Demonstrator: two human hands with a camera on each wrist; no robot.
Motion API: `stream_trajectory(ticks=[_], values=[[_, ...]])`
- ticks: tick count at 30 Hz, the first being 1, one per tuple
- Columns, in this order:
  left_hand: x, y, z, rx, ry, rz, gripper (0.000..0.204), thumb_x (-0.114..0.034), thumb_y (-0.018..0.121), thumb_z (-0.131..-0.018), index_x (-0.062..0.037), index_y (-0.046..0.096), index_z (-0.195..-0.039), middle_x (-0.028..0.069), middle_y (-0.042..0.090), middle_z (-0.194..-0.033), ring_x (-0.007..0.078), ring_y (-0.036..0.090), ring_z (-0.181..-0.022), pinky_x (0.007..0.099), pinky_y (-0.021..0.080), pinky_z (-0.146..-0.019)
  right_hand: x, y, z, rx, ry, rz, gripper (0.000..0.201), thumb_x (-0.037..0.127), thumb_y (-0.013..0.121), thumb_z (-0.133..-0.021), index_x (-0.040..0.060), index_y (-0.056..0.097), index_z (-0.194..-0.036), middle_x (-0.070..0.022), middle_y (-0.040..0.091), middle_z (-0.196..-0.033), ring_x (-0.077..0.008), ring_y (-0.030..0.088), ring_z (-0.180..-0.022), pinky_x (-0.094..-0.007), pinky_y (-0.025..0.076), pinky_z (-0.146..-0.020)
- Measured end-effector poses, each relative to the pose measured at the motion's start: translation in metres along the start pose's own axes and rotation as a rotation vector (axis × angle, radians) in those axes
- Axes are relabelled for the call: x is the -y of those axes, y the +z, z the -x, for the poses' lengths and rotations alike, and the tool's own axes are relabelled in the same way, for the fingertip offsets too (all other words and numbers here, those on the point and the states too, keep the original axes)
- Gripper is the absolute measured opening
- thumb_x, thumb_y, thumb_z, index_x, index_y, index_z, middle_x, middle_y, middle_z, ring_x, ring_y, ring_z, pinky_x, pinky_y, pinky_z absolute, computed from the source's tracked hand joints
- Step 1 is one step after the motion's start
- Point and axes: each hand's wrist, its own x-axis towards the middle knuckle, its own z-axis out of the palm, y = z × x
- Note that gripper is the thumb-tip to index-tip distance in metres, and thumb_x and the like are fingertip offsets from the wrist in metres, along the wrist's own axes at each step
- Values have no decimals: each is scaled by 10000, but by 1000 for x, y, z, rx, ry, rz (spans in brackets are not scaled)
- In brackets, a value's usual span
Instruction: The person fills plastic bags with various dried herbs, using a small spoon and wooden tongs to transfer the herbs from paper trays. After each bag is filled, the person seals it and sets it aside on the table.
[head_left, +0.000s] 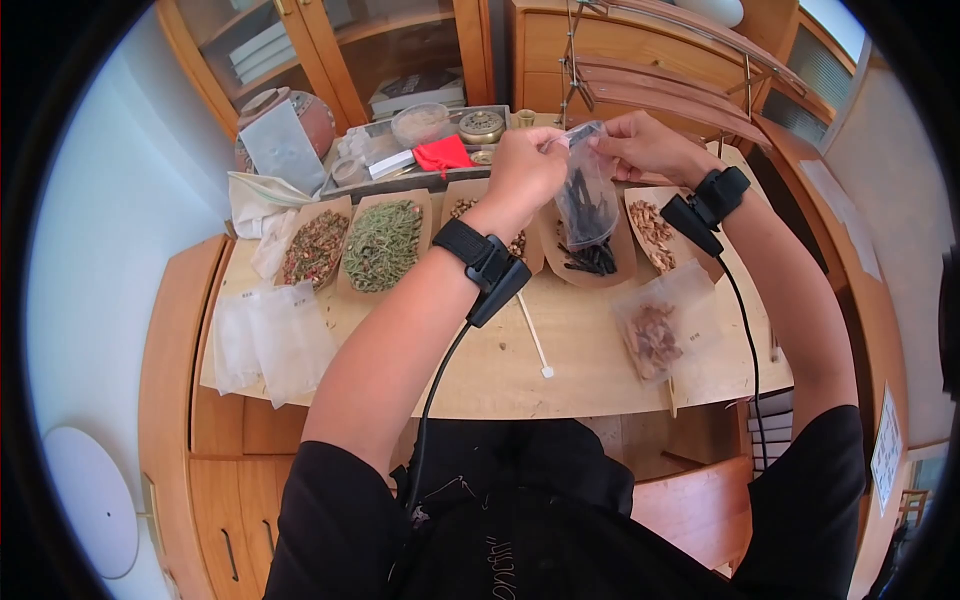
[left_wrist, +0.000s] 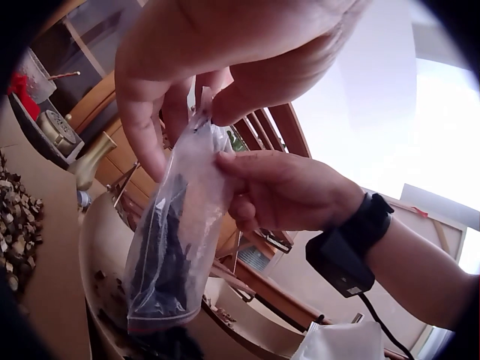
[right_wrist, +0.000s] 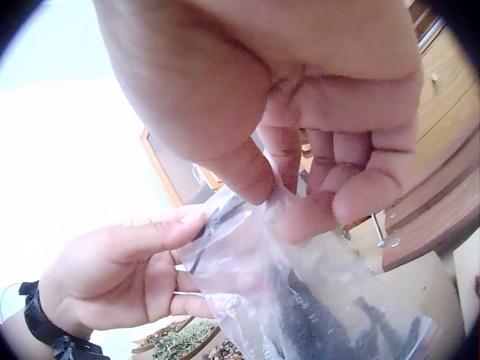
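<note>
Both hands hold up a clear plastic zip bag (head_left: 583, 205) with dark, strip-like pieces (left_wrist: 161, 259) in its lower part. My left hand (head_left: 527, 170) pinches the bag's top edge between thumb and fingers. On the other side of the top, my right hand (head_left: 650, 147) pinches the plastic as well, its thumb and fingertips meeting in the right wrist view. The bag hangs upright over a brown paper tray (head_left: 622, 264), where more dark strips (head_left: 595, 260) lie. In the head view the bag's bottom overlaps those strips.
Left of the bag stand paper trays of green herb (head_left: 385, 245) and reddish-brown mix (head_left: 315, 250). Pale slices (head_left: 652, 235) fill another at right. Nearer lie a bag of brown slices (head_left: 655, 335), a thin white stick (head_left: 535, 340) and flat bags (head_left: 270, 340). A red pouch (head_left: 442, 155) sits behind.
</note>
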Motion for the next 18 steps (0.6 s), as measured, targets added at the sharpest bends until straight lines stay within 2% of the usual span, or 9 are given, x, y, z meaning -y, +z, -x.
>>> stream_trajectory(ticks=[5,9,11,13,14,16,18], values=[[-8,-3,1,-56,69,-47,162,-124,638,-836,14,709,-882,108,687,-748,140,639,-676,288,495,-640,-2,1,6,-36,-76,-82,258,270,535,-984,48,656,-932,22,625,-770,-37,545,-608,-183,448,-542],[-13,-3,2,-81,143,-62,160,-134,663,-814,11,713,-859,110,694,-757,153,646,-673,288,504,-650,5,2,24,-122,-86,9,285,278,516,-993,32,655,-960,22,616,-788,-43,543,-646,-185,467,-587],[-18,-3,5,-22,138,-114,130,-105,674,-851,5,698,-917,20,663,-787,67,576,-676,215,459,-604,3,1,28,-144,-90,8,288,282,516,-993,30,654,-974,20,615,-800,-46,544,-660,-186,472,-600],[-21,-2,7,-17,124,-114,129,-108,686,-843,7,700,-900,20,664,-784,65,575,-677,215,459,-606,-2,0,30,-181,-205,-85,266,271,531,-986,33,648,-999,17,620,-828,-51,557,-711,-193,481,-633],[-22,-1,8,-15,108,-114,130,-112,697,-836,9,702,-884,20,665,-781,63,573,-678,215,458,-607,-4,-1,29,-184,-206,-85,266,271,531,-986,33,648,-999,17,620,-828,-51,557,-711,-193,481,-633],[-26,-1,10,11,96,-119,128,-113,703,-832,7,703,-876,17,664,-777,62,573,-678,214,456,-607,-6,-1,29,-328,-184,-267,233,234,565,-967,16,647,-973,-8,637,-844,-66,580,-727,-209,496,-632],[-27,-1,12,38,82,-125,127,-115,709,-829,6,704,-867,15,663,-772,61,573,-679,213,455,-607,-7,-5,30,-296,-164,-285,216,221,571,-963,19,646,-984,-11,639,-856,-68,580,-734,-209,494,-638]])
